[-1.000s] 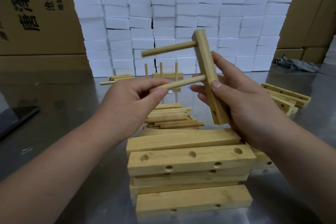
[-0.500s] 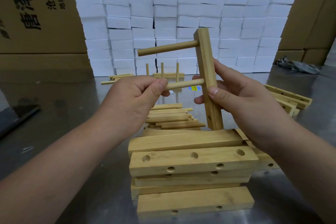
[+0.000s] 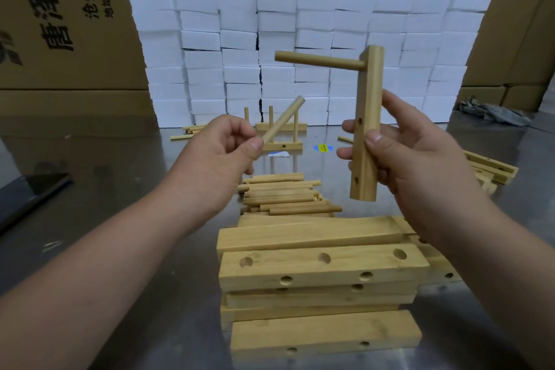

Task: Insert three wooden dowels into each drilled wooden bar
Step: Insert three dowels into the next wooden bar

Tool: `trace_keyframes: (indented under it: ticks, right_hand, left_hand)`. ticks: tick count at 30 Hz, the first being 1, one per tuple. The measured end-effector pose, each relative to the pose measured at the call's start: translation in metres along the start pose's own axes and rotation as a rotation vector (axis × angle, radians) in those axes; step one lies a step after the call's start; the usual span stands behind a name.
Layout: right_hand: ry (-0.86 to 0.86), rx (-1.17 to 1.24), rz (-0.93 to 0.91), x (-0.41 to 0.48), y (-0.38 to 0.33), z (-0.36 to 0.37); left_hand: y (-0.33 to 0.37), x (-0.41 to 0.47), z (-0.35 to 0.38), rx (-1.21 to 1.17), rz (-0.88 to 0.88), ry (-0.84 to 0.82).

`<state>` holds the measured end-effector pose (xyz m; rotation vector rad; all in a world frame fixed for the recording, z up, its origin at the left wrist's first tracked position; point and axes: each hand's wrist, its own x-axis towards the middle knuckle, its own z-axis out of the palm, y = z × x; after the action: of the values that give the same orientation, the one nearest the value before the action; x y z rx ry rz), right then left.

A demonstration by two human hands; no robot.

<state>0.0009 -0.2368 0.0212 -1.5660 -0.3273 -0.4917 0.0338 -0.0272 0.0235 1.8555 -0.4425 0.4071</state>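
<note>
My right hand [image 3: 414,159] holds a drilled wooden bar [image 3: 368,111] upright above the table. One dowel [image 3: 318,61] sticks out of its top hole to the left; the middle and lower holes are bare. My left hand [image 3: 222,156] pinches a loose dowel [image 3: 282,119] that tilts up to the right, apart from the bar. Below lie a heap of loose dowels [image 3: 285,198] and a stack of drilled bars [image 3: 321,267].
A finished bar with three upright dowels [image 3: 280,129] stands near a wall of white foam blocks [image 3: 306,54]. More bars [image 3: 492,168] lie at the right. Cardboard boxes [image 3: 69,24] stand behind. A dark flat object [image 3: 33,189] lies at the left on the steel table [image 3: 120,189].
The second dowel, earlier held against the bar's middle hole, has come away to the left and tilted up in my left hand. The bar now stands more upright.
</note>
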Motion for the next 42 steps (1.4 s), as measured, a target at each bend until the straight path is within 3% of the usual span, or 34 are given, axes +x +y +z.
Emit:
trace_keyframes:
  ticks: [3, 7, 11, 16, 23, 28, 32, 42]
  right_hand:
    - [-0.025, 0.037, 0.027, -0.001, 0.001, 0.001]
    - [-0.026, 0.051, 0.036, -0.001, -0.001, 0.002]
    - [-0.055, 0.053, 0.044, -0.003, 0.0, 0.004]
    - [-0.081, 0.044, 0.031, -0.002, -0.001, 0.004]
    - [-0.167, -0.01, 0.0, -0.006, -0.002, 0.007]
    - [-0.197, 0.017, -0.012, -0.006, -0.005, 0.008]
    - [-0.22, -0.013, -0.044, -0.007, -0.005, 0.009]
    - [-0.189, -0.03, -0.123, -0.01, -0.009, 0.009]
  left_hand:
    - [0.005, -0.003, -0.001, -0.108, 0.015, -0.037]
    - [0.007, -0.007, 0.0, -0.072, 0.083, -0.143]
    - [0.01, -0.009, 0.003, -0.141, 0.044, -0.193]
    - [0.011, -0.007, 0.003, -0.386, -0.025, -0.142]
    - [0.01, -0.005, 0.004, -0.539, -0.014, -0.062]
    - [0.016, -0.008, 0.005, -0.741, -0.054, -0.223]
    - [0.02, -0.012, 0.008, -0.58, -0.06, -0.256]
    - [0.024, -0.014, 0.001, -0.22, 0.061, -0.125]
